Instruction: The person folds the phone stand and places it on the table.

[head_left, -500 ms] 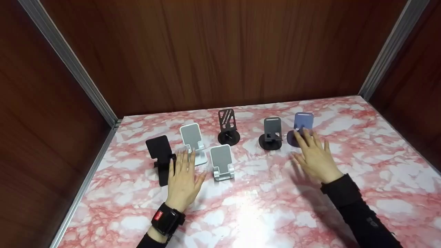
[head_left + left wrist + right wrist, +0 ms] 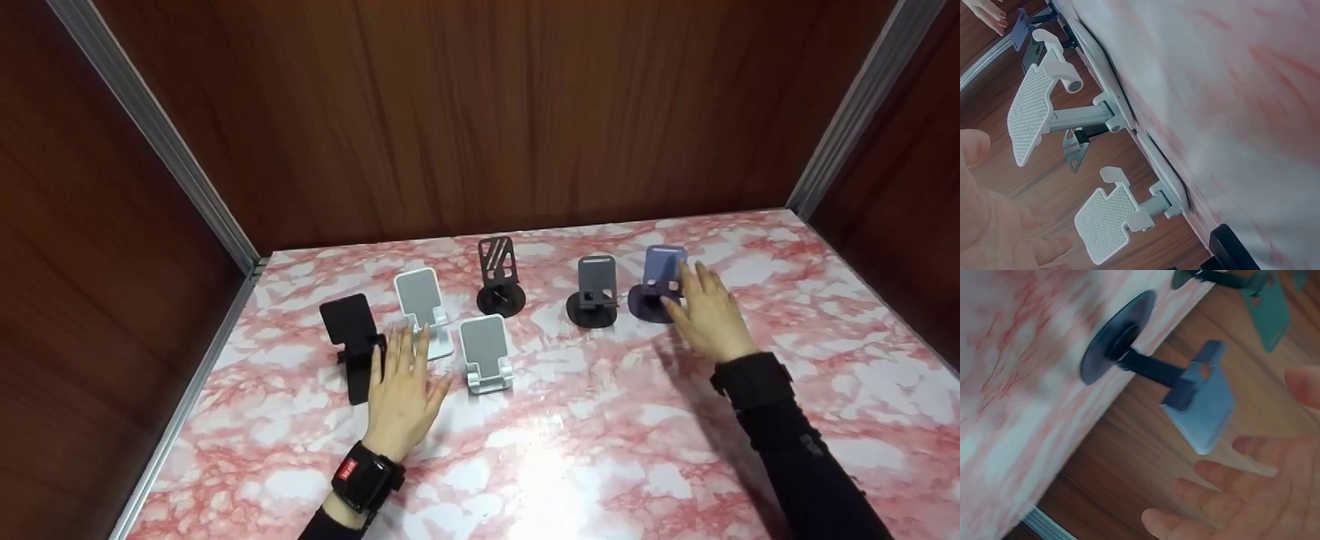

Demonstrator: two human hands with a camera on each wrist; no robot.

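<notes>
My right hand [image 2: 712, 319] hovers beside the blue-violet phone stand [image 2: 664, 262], overlapping its right edge in the head view. In the right wrist view, the spread fingers and thumb stand apart from that stand's tilted plate [image 2: 1207, 408]. My left hand [image 2: 401, 409] has its fingers stretched forward and holds nothing. Those fingers are near a black phone stand [image 2: 348, 319] on the left and overlap the base of a white phone stand [image 2: 420, 292]. To the right of the left hand stands another white phone stand [image 2: 484, 349]; both white stands show textured pads in the left wrist view.
At the back middle stands a black phone stand with slanted slots [image 2: 496, 262], its base round. A dark grey phone stand [image 2: 597, 277] is left of the blue-violet one. Brown wood-grain walls [image 2: 525, 112] and metal corner posts enclose the red-and-white marbled table [image 2: 615, 420].
My right hand has shifted right and slightly forward, uncovering the lower part and base of the blue-violet stand. The left hand has stayed nearly still, and the stands keep their places.
</notes>
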